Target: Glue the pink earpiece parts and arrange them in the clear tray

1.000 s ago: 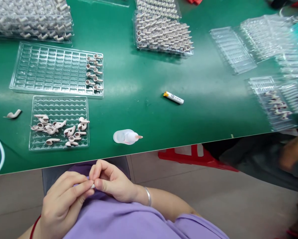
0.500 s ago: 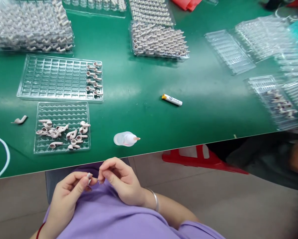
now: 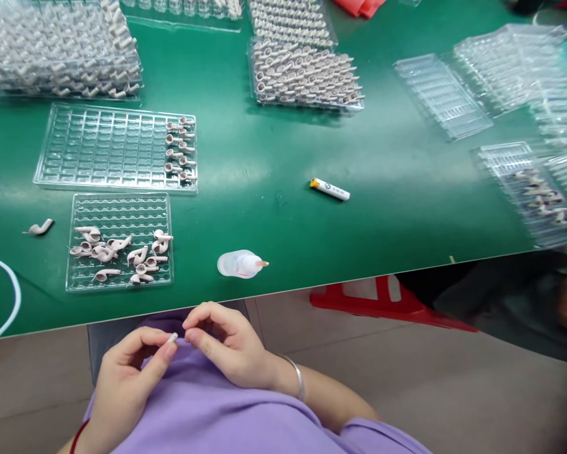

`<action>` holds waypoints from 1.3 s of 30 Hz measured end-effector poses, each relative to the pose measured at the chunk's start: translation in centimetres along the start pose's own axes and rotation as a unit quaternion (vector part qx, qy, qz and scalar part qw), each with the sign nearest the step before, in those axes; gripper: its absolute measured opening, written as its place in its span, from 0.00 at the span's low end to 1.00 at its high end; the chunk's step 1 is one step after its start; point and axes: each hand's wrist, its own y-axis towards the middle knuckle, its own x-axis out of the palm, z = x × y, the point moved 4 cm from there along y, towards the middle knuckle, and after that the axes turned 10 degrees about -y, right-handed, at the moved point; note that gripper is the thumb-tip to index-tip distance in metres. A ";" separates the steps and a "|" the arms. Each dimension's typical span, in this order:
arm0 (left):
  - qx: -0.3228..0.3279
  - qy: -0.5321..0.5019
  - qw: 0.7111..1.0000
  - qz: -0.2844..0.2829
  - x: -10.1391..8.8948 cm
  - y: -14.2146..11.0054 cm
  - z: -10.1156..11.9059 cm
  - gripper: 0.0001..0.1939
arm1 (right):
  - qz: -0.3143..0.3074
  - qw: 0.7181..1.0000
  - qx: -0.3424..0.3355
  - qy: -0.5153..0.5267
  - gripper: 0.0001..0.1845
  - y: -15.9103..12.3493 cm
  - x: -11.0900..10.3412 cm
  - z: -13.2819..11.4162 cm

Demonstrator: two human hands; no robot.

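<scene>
Over my lap, just off the table's front edge, my left hand (image 3: 134,372) pinches a small pale earbud shell (image 3: 172,338) between thumb and forefinger. Only its light end shows; the fingers hide the rest. My right hand (image 3: 229,343) is close beside it, thumb and fingertips drawn together; whatever they pinch, if anything, is too small to make out. Beyond my hands, a clear tray (image 3: 117,211) carries several loose beige earbud shells (image 3: 104,253). To its right a squeeze bottle (image 3: 239,263) with a brownish tip lies on its side.
A larger clear tray (image 3: 98,148) has shells along its right end. One shell (image 3: 40,227) lies far left, near a white cable (image 3: 13,284). Filled tray stacks (image 3: 306,75) stand behind. A white marker-like tube (image 3: 330,189), more trays (image 3: 441,94) and a red stool (image 3: 387,306) are rightward.
The right fingertips have shifted slightly left, nearer the left hand. The shell has turned a little in the left fingers, showing a pale end. The view has moved slightly.
</scene>
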 end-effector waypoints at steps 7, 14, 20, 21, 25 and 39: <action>0.210 0.097 0.972 -0.039 0.0 -0.4 1.5 0.05 | -0.041 0.998 0.024 0.034 0.07 0.3 0.5 0.1; 0.296 0.142 0.944 -0.035 0.3 -0.5 2.6 0.11 | -0.054 0.998 0.019 0.026 0.08 0.3 0.5 -0.2; 0.313 0.192 0.929 -0.053 -0.1 0.1 3.6 0.10 | -0.052 0.998 0.007 0.036 0.11 0.2 0.4 0.0; 0.325 0.215 0.919 -0.058 -0.3 0.5 4.2 0.10 | -0.039 0.999 -0.011 0.034 0.11 0.1 0.1 0.0; 0.369 0.283 0.885 -0.034 -1.0 4.9 8.4 0.10 | 0.111 0.975 -0.192 -0.025 0.14 -1.0 -2.5 -0.5; 0.136 0.143 0.979 -0.044 -0.4 20.9 14.8 0.19 | 0.340 0.928 -0.149 0.002 0.12 0.6 -8.5 2.9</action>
